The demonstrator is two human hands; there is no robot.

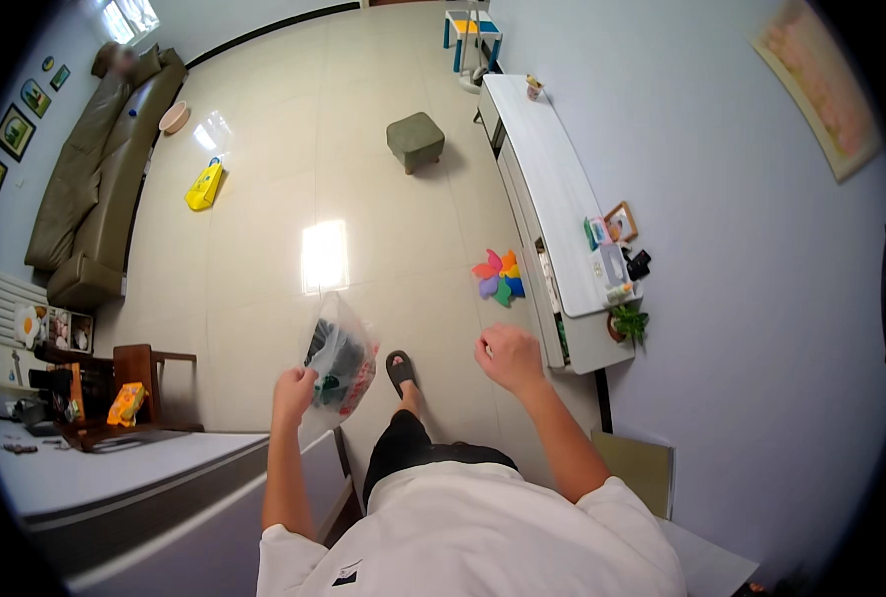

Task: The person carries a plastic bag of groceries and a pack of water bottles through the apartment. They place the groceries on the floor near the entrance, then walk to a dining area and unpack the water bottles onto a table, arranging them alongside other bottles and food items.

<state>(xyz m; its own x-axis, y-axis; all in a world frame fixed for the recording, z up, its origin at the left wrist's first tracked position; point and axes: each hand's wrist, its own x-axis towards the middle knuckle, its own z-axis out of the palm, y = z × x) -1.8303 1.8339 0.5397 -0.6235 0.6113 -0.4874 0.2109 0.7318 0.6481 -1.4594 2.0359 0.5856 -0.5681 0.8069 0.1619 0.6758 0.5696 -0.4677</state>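
My left hand (292, 390) grips a clear plastic bag (337, 360) with dark, green and red things inside; the bag hangs out in front of me above the tiled floor. My right hand (510, 357) is held up to the right, fingers curled in a loose fist with nothing visible in it, close to the near end of a long white low cabinet (548, 189). One sandalled foot (400, 371) steps forward between my hands.
A multicoloured flower-shaped toy (499, 277) lies on the floor beside the cabinet. A green footstool (415, 140), a yellow bag (204, 186) and an olive sofa (105, 169) stand further off. A white table (114, 468) and wooden chair (129, 393) are at my left.
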